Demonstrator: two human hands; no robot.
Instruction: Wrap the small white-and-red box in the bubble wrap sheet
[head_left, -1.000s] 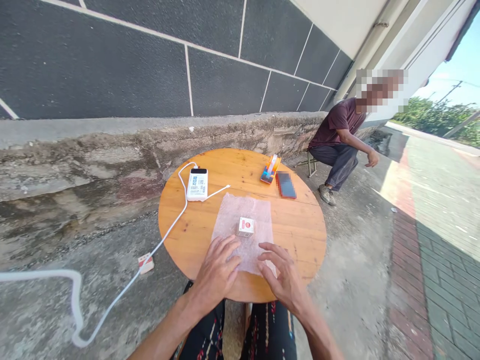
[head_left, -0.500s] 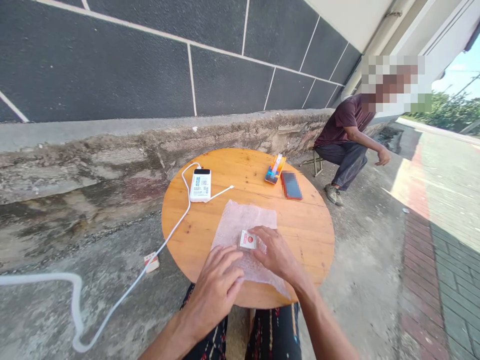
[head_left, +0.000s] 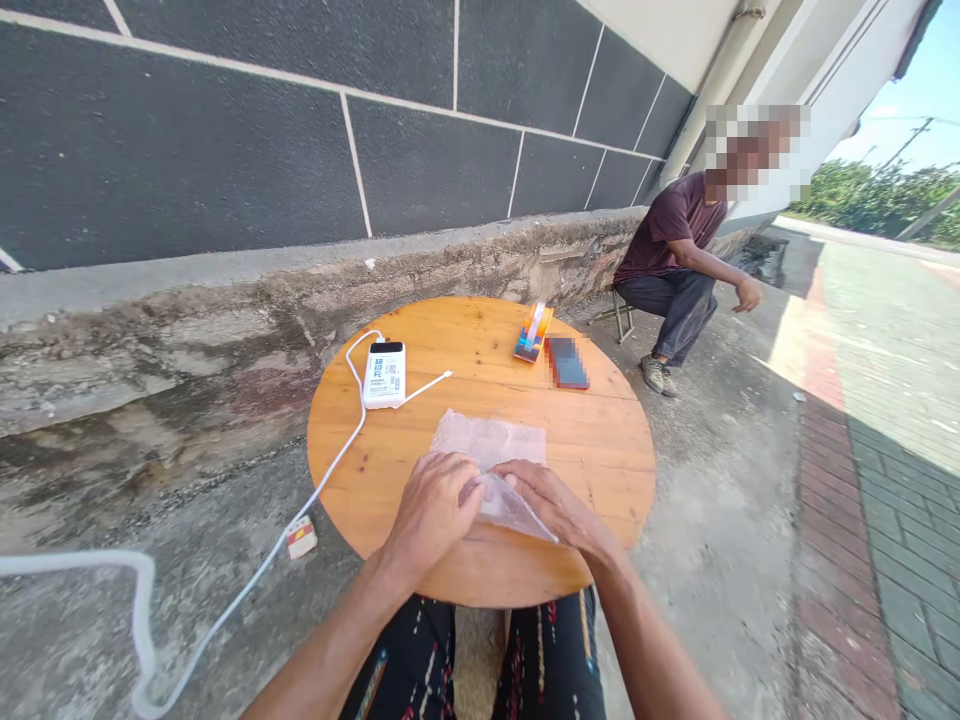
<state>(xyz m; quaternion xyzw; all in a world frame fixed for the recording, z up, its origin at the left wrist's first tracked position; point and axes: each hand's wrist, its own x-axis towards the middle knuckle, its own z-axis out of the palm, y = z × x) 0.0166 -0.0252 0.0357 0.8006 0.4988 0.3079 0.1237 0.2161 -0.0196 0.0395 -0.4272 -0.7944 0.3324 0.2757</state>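
A sheet of clear bubble wrap (head_left: 491,437) lies on the round wooden table (head_left: 352,490), its near part folded up and over towards the far side. My left hand (head_left: 439,500) is closed on the fold's left side, thumb and fingers pressed together. On the right, my right hand (head_left: 546,502) grips the same fold, fingers bent over the film. The small white box with a red mark, visible earlier, is now hidden under the fold and my fingers.
A white power bank (head_left: 385,378) with a white cable (head_left: 337,462) is at the table's left. An orange tape dispenser (head_left: 533,333) and a phone (head_left: 568,363) lie towards the back right. A person (head_left: 671,240) sits beyond, by the wall. A small carton (head_left: 301,538) rests on the ground.
The near part of the bubble wrap has been lifted and folded over the small box. Both hands have closed on the film; the right hand has let go of the box.
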